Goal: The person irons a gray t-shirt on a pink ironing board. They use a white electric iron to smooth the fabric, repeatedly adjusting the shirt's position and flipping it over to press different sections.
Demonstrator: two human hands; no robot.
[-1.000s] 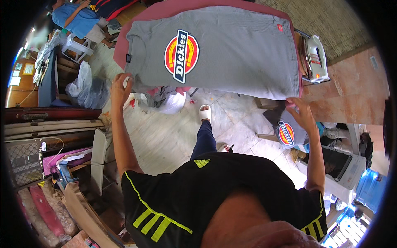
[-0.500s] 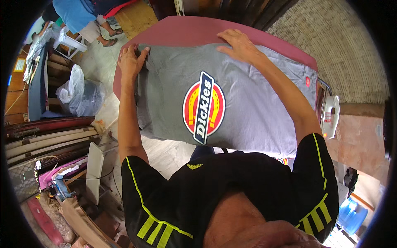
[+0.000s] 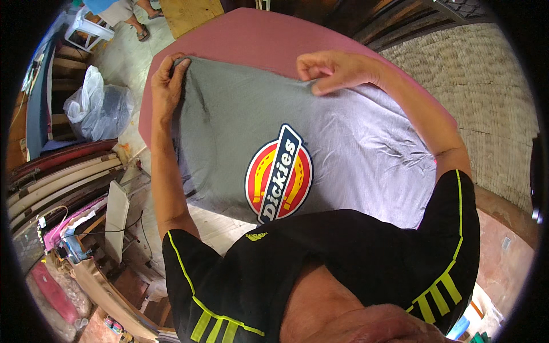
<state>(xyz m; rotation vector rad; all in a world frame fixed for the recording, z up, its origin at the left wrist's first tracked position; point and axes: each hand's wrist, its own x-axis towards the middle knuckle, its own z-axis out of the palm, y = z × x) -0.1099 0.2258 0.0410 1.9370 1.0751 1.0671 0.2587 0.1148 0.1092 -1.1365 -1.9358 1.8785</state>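
Observation:
A grey T-shirt [image 3: 220,120] with a round red, yellow and navy print lies spread over a maroon ironing board [image 3: 269,34]. My left hand [image 3: 168,83] pinches its far left corner between thumb and fingers. At the middle of the far edge, my right hand [image 3: 349,68] has its fingers curled and its thumb against the cloth, pinching the edge. Creases run through the fabric on the right side, below my right forearm. The shirt's near edge is partly hidden by my body.
A clear plastic bag [image 3: 100,108] sits on the floor at the left, near a white plastic chair [image 3: 90,30] and another person's feet [image 3: 143,31]. Stacked boards [image 3: 68,183] and a white panel [image 3: 117,220] stand at the left. A woven mat [image 3: 469,91] covers the right side.
Both hands have closed on the shirt's far edge; before, they rested with fingers spread. The shirt and its print have shifted nearer to me, and the right side is more creased.

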